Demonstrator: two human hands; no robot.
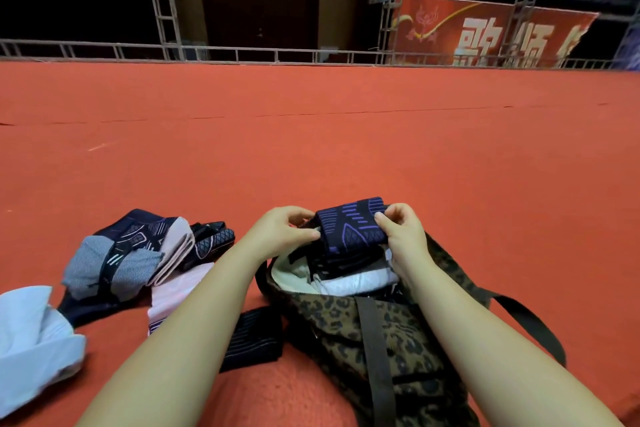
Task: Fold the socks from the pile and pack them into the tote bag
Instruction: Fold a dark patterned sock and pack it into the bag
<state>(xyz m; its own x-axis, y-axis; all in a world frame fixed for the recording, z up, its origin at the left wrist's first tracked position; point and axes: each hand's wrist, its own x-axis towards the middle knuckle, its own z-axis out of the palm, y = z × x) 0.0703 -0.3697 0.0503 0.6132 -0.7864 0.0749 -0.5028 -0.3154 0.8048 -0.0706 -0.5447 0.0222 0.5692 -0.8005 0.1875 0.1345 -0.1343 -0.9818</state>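
Folded sock (pixel 351 224), dark navy w/ purple lines, is held up just above the open mouth of the tote bag (pixel 363 333). Left hand (pixel 280 229) pinches its near-left edge, fingers (pixel 313 234) curled onto the fabric; right hand (pixel 403 227) grips the right edge, thumb on top, fingers curled round. Both have hold of the same sock, neither is slack.

Directly below the fingers, inside the bag: several socks already stacked, dark ones on top of white/grey. Bag looks fairly full.

Step in hand, I'd say: packing, i.e. lowering this folded sock onto the stack. Fold appears done. Next move calls for pushing it down flat w/o it springing open, then letting go w/ both hands.

Left of the left hand, on the red floor (pixel 311 135): the pile (pixel 138 253), approx. a handful of navy, grey and pink socks still to fold. Nearer, under the left forearm, a black ribbed sock (pixel 251 340) and a white one (pixel 176 291). Far left, light blue cloth (pixel 31 340). So task is partway, more folding left.
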